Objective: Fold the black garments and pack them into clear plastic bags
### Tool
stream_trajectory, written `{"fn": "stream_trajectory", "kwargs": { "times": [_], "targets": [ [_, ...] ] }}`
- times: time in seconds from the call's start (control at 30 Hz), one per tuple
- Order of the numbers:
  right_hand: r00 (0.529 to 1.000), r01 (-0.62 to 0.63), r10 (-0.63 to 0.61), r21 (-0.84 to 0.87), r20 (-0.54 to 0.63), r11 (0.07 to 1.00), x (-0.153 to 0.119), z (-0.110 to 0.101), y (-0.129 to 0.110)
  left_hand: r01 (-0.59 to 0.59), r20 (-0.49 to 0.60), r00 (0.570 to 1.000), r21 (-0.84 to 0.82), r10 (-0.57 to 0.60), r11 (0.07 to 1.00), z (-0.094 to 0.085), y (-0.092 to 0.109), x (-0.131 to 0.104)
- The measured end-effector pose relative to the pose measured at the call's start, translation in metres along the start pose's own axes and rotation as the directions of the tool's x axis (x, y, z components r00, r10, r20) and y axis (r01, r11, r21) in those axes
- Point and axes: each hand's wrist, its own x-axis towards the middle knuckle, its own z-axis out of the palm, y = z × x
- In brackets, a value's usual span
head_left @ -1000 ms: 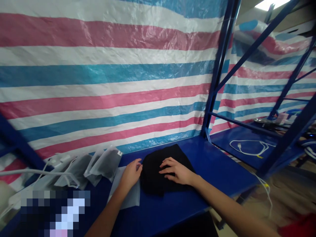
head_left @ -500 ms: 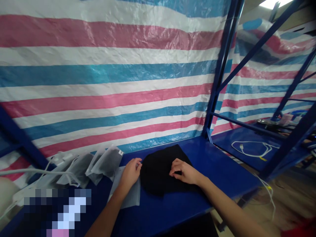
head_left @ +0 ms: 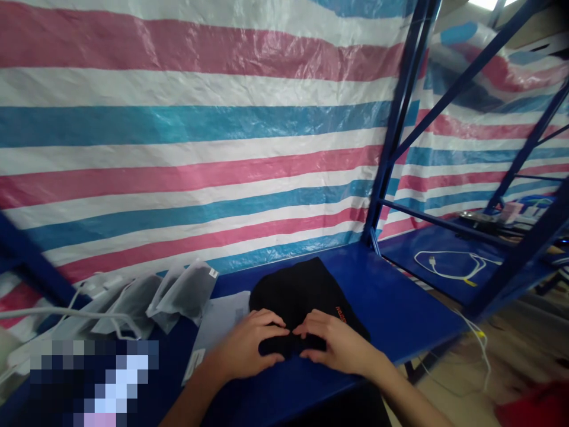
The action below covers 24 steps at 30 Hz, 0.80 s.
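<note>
A black cloth piece, rounded like a beanie [head_left: 293, 290], lies flat on the blue tabletop, with small orange lettering near its right edge. My left hand [head_left: 255, 344] is at its near left edge, fingers curled on the cloth and thumb lower down. Close beside it, my right hand [head_left: 331, 341] takes the near edge in the same way, and the fingertips of both hands almost meet. Folds under the fingers are partly hidden. Partly behind my left forearm is a flat frosted plastic bag [head_left: 222, 314] with a white label.
Several frosted bags [head_left: 189, 290] stand in a row at the left, near white cables [head_left: 66, 311]. Blue metal posts [head_left: 389, 172] rise at the table's back corner. A coiled white cable [head_left: 453, 264] lies on the neighbouring table. Striped plastic sheeting [head_left: 200, 130] hangs behind.
Both hands have moved toward me, from the sides and top of the black cloth to its near edge, and closer together. Orange lettering now shows where my right hand and forearm were.
</note>
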Motion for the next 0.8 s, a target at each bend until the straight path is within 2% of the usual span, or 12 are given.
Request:
{"fn": "stream_trajectory", "kwargs": {
  "times": [0.1,0.23,0.47,0.57,0.7,0.8],
  "targets": [
    [0.999,-0.024,0.022,-0.039,-0.038,0.999,-0.002,0.018,-0.005,-0.019,-0.042,0.999,0.033,0.021,0.999,0.005,-0.003,0.004],
    [0.983,-0.091,0.091,0.011,-0.160,0.996,-0.004,0.029,-0.003,-0.034,-0.096,0.995,0.059,0.040,0.998,0.012,-0.003,0.004],
    [0.949,-0.156,0.171,0.076,-0.264,0.985,-0.001,0.053,0.004,0.000,-0.093,0.996,0.071,0.007,0.997,0.023,0.002,0.002],
    [0.939,-0.182,0.205,0.106,-0.277,0.978,-0.001,0.057,0.004,0.000,-0.089,0.996,0.059,0.006,0.998,0.022,0.004,0.000],
    [0.948,-0.186,0.211,0.124,-0.238,0.975,-0.005,0.055,0.001,-0.038,-0.061,0.997,0.023,0.040,0.999,0.018,0.002,-0.002],
    [0.929,-0.183,0.215,0.129,-0.301,0.975,-0.004,0.057,-0.003,-0.045,-0.081,0.996,0.013,0.046,0.999,0.020,-0.003,-0.002]
  ]
}}
